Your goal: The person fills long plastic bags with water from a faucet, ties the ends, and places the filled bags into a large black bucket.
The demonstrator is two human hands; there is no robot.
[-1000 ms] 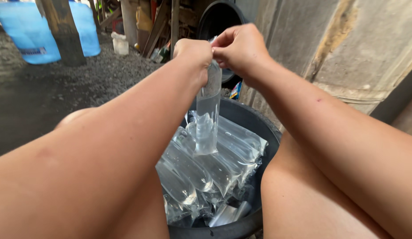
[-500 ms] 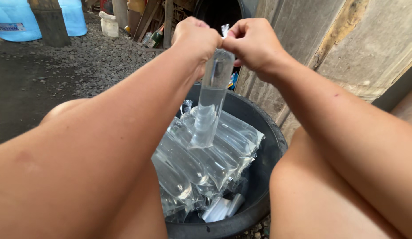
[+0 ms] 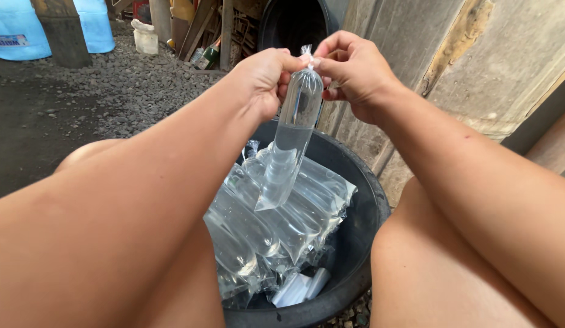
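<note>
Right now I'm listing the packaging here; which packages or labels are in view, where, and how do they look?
Held bag: narrow clear tube, part-filled with clear liquid, top pinched by left hand and right hand.
Filled bags: clear, stacked in black tub.
Blue containers: top left, one with a pale label.

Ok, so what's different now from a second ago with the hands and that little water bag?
Both hands, left hand and right hand, have shifted a little lower and rightward in view, and the pinched neck of the water bag now shows between the fingertips. The bag hangs more slanted, its bottom toward the left. Nothing was let go. The filled bags in the black tub lie as before.
</note>
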